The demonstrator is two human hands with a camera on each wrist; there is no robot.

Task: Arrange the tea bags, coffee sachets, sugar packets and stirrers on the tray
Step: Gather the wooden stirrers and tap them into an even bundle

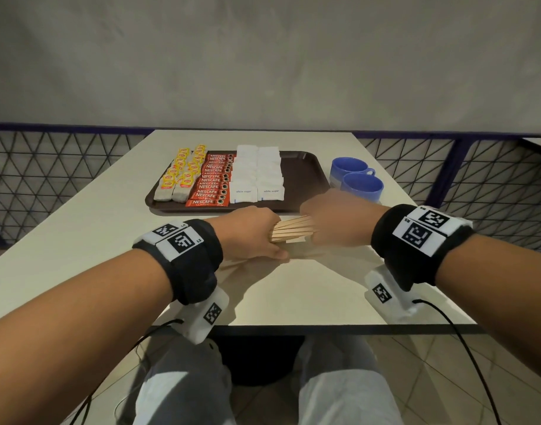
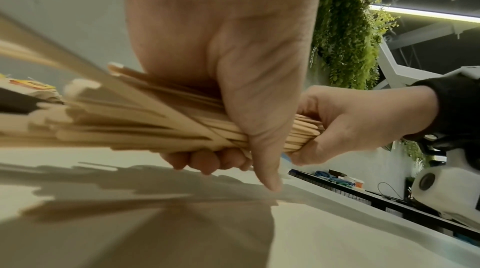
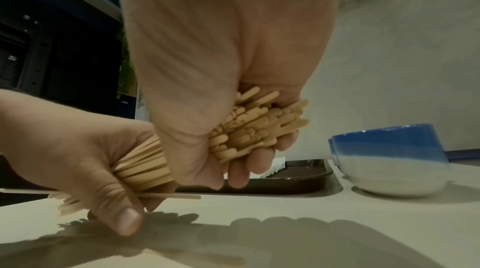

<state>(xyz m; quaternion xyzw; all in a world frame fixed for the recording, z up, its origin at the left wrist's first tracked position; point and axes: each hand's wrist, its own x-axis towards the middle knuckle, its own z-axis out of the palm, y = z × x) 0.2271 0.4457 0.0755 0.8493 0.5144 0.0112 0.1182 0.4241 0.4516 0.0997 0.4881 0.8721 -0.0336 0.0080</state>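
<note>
Both hands grip one bundle of wooden stirrers point(image 1: 292, 230) just above the table, in front of the tray. My left hand point(image 1: 251, 234) wraps one end of the stirrers point(image 2: 145, 122), which fan out past it. My right hand point(image 1: 336, 222) wraps the other end of the stirrers point(image 3: 257, 126). One stirrer point(image 3: 168, 196) sticks out loose under the left hand. The brown tray point(image 1: 306, 176) holds yellow-tagged tea bags point(image 1: 180, 176) at left, red coffee sachets point(image 1: 212, 182) beside them, and white sugar packets point(image 1: 257, 176) in the middle. Its right part is bare.
Two blue cups point(image 1: 356, 177) stand on the white table point(image 1: 79, 228) right of the tray, close behind my right hand; one cup point(image 3: 389, 155) shows in the right wrist view. A mesh railing point(image 1: 48, 173) runs behind the table.
</note>
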